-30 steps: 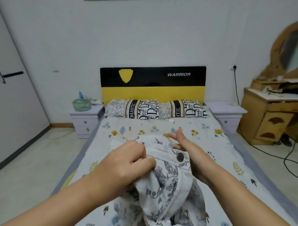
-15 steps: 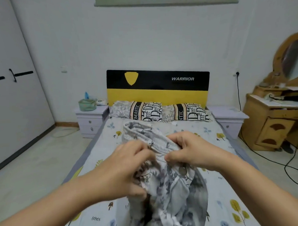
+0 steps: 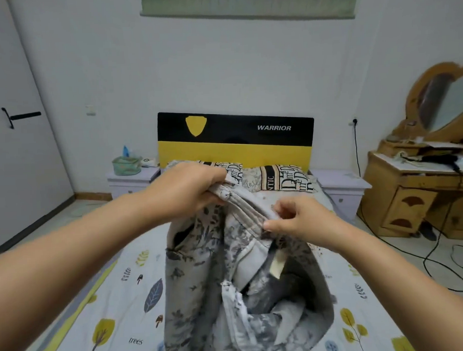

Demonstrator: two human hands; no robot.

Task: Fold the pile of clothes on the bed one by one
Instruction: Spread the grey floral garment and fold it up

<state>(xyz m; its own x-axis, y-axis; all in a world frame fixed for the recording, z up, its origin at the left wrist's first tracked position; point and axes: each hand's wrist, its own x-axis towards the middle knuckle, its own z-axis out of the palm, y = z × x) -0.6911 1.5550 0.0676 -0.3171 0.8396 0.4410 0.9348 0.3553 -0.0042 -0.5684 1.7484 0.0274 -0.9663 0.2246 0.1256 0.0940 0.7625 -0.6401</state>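
1. At the far left, a lilac nightstand (image 3: 135,178) with a green basket (image 3: 126,165) on it is seen beside the bed (image 3: 119,307), well apart from the work.
2. The left hand (image 3: 183,192) has been raised since half a second ago; its grip is closed on one end of the waistband of the floral garment (image 3: 203,282), near the pillows in the view.
3. The garment is held up above the bed, hanging from the waistband with its lower part bunched toward the sheet. It appears to be a pair of trousers, though the crumpled cloth makes that uncertain.
4. The right hand (image 3: 298,220) has moved away from the left along the waistband; the band is pinched between thumb and fingers.
5. The hands, close together a moment earlier, are now apart, so the waistband is being spread. This is judged to be the straightening step before the first fold.
6. At the right, a wooden dresser (image 3: 416,191) is visible.
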